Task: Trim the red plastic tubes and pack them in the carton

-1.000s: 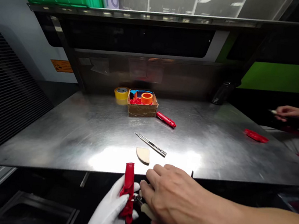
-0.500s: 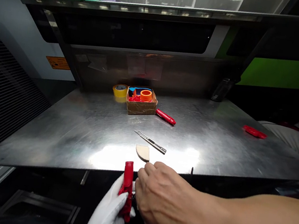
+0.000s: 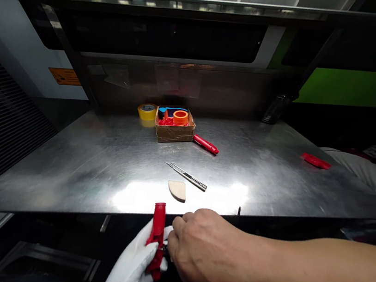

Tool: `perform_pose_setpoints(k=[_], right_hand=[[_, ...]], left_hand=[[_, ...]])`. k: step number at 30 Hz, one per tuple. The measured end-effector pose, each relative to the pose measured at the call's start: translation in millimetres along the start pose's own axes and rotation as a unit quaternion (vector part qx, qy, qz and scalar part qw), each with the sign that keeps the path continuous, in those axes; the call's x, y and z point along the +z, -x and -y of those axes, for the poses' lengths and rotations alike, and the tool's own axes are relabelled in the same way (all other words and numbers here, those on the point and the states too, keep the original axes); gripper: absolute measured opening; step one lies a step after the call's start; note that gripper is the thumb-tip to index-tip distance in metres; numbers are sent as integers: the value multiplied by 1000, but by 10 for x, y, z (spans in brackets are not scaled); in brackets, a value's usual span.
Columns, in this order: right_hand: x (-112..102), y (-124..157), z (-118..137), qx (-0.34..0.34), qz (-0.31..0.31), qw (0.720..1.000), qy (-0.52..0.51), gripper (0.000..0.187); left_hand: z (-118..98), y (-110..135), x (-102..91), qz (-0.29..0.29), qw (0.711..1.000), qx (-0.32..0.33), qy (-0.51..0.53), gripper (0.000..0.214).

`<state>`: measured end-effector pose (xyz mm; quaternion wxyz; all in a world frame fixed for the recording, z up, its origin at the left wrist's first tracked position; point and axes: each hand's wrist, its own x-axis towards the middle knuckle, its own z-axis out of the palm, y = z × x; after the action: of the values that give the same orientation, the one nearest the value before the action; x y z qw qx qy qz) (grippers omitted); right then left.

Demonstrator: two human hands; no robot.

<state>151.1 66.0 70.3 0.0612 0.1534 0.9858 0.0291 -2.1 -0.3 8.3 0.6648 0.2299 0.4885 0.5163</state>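
My left hand (image 3: 136, 260), in a white glove, is wrapped round a red plastic part (image 3: 159, 218) with a tubular upper end, held upright just off the front edge of the bench. My bare right hand (image 3: 194, 244) is closed against the right side of that part, its fingertips turned away from view. A small dark bit shows between the fingers and the red part; what it is I cannot make out. Beyond the hands, a beige fan-shaped pad (image 3: 177, 191) lies on the metal bench, with a slim metal craft knife (image 3: 188, 177) just behind it.
On the metal bench (image 3: 100, 166) stands a cardboard box (image 3: 175, 134) with red pieces and an orange ring. Yellow tape (image 3: 146, 112) is beside it, a red tube (image 3: 205, 144) to its right. Farther right lie a red piece (image 3: 316, 161) and a dark bottle (image 3: 274, 109). A shelf (image 3: 193, 4) overhangs.
The view has shifted slightly, so the bench things sit a little further left. Both hands keep their hold at the red part, with the right wrist turned slightly.
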Motion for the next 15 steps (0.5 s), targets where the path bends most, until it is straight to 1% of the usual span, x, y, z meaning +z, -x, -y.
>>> perform_pose_setpoints(k=[2, 4, 7, 10, 13, 15], right_hand=[[15, -3, -17, -17, -5, 1000, 1, 13], [17, -14, -31, -23, -28, 999, 6, 12], [-9, -34, -32, 7, -46, 999, 19, 12], [-47, -39, 10, 35, -62, 995, 65, 17], [-68, -31, 69, 38, -75, 991, 104, 23], [-70, -34, 106, 40, -73, 990, 118, 24]], left_hand=[[-18, 19, 10, -9, 1000, -8, 7, 44], [-34, 11, 20, -16, 1000, -7, 16, 40], [-52, -17, 22, -18, 999, 0, 34, 38], [-52, -30, 3, -16, 999, 3, 39, 39], [-39, -24, -21, -20, 1000, 1, 18, 40], [-36, -18, -30, -22, 1000, 1, 12, 42]])
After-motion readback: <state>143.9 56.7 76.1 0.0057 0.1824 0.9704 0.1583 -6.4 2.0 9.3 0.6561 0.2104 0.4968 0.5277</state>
